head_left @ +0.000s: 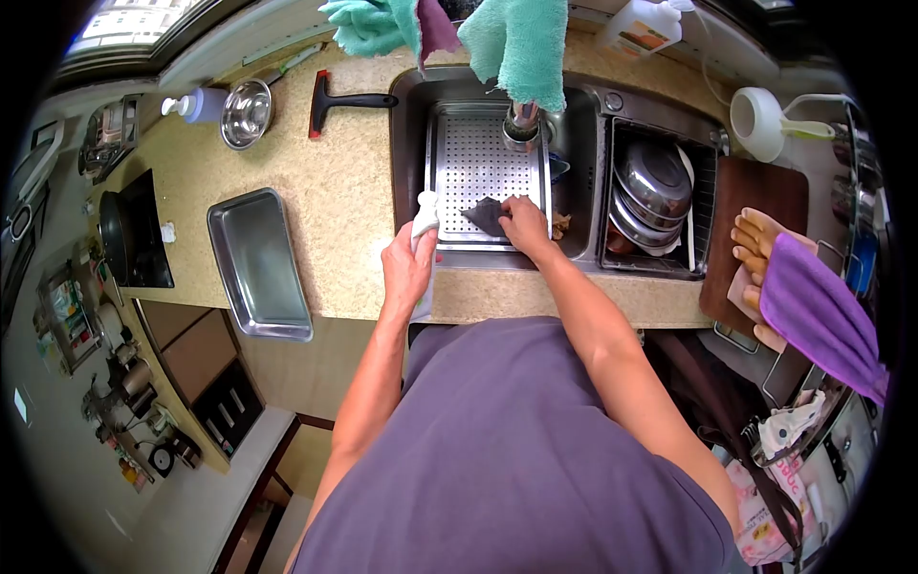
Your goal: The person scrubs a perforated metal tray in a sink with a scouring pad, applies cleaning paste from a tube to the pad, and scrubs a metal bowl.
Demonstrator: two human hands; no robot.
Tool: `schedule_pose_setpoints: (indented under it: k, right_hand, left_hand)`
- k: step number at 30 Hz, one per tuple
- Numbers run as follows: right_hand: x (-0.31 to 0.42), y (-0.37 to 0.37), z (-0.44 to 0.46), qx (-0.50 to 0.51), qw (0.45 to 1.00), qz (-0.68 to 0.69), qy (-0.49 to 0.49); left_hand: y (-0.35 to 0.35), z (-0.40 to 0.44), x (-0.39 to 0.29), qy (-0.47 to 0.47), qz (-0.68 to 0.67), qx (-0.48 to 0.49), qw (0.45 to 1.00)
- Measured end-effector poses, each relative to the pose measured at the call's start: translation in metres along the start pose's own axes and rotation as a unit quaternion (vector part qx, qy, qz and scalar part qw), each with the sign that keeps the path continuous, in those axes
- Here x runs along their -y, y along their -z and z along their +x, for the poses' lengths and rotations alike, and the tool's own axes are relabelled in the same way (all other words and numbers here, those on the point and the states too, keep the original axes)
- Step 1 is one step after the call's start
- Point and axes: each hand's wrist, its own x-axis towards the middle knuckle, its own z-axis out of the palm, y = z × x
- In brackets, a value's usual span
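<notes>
Left grip (409, 266): my fingers wrapped round a white-topped bottle (426, 218) at the counter's (354, 210) front edge, before the sink (409, 143); long axis front to back, top pointing away from me. Right grip (528, 231): fingertips nearly together, pinching a dark cloth (484, 216) at the perforated tray's (464, 153) near right corner; long axis roughly left-right, free point leftward. Whether it touches the tray, can't tell.

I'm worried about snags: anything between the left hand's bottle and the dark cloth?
Nothing visible: between the white bottle in the left hand and the dark cloth at the right hand, only the perforated tray shows beneath.
</notes>
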Motion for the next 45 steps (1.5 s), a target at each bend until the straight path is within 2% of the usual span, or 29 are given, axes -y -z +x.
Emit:
schedule_pose_setpoints:
  k: [3,6,9,13,18,20,21,23,29,32,37,39,40,41,43,45]
  right_hand:
    - [0.004,-0.003,0.0,-0.033,0.998,0.021,0.044]
    - [0.006,-0.008,0.005,0.018,0.999,0.014,0.036]
    - [-0.001,-0.011,0.008,-0.037,0.998,0.003,0.05]
    - [-0.009,-0.003,0.005,-0.02,0.999,0.048,0.01]
    - [-0.007,0.009,0.001,0.015,0.998,-0.04,-0.04]
    - [-0.004,0.008,0.002,0.027,0.997,-0.051,-0.05]
    - [-0.003,0.006,0.003,-0.001,0.998,-0.042,-0.053]
    - [-0.006,0.004,0.004,-0.028,0.997,-0.03,-0.061]
    - [-0.025,0.006,0.019,0.039,0.998,-0.018,-0.046]
    - [0.008,0.056,-0.002,0.015,0.998,-0.053,-0.032]
    - [0.019,0.055,0.0,-0.005,0.998,-0.04,-0.055]
    - [0.023,0.058,0.003,0.042,0.994,-0.095,-0.034]
    - [-0.007,0.013,0.019,-0.01,0.995,-0.098,0.023]
    - [-0.013,0.005,0.021,-0.01,0.995,-0.096,0.027]
    - [-0.008,0.003,0.021,-0.017,0.991,0.127,-0.031]
    - [-0.002,0.006,0.016,-0.034,0.982,0.183,-0.025]
  left_hand:
    - [-0.004,0.003,0.004,-0.013,0.005,0.001,1.0]
    - [-0.007,0.004,0.007,-0.025,-0.017,-0.01,0.999]
    - [-0.006,0.006,0.009,-0.025,-0.043,-0.007,0.999]
    - [-0.012,0.01,0.012,-0.012,0.037,0.028,0.999]
    - [-0.026,0.022,0.014,0.002,0.124,0.073,0.99]
    - [-0.034,0.028,0.022,-0.057,0.258,0.061,0.963]
    - [-0.037,0.029,0.019,-0.058,0.259,0.062,0.962]
    - [-0.043,0.029,0.014,-0.122,0.378,0.057,0.916]
    - [-0.063,0.041,0.014,-0.135,0.415,0.101,0.894]
    - [-0.07,0.045,0.016,-0.129,0.432,0.113,0.885]
    - [-0.07,0.047,0.017,-0.127,0.461,0.118,0.87]
    - [-0.066,0.045,0.014,-0.12,0.464,0.111,0.871]
    - [-0.063,0.043,0.013,-0.119,0.462,0.1,0.873]
    - [-0.059,0.042,0.013,-0.117,0.459,0.087,0.876]
    - [-0.051,0.04,0.014,-0.124,0.454,0.069,0.879]
    - [-0.045,0.038,0.013,-0.117,0.454,0.048,0.882]
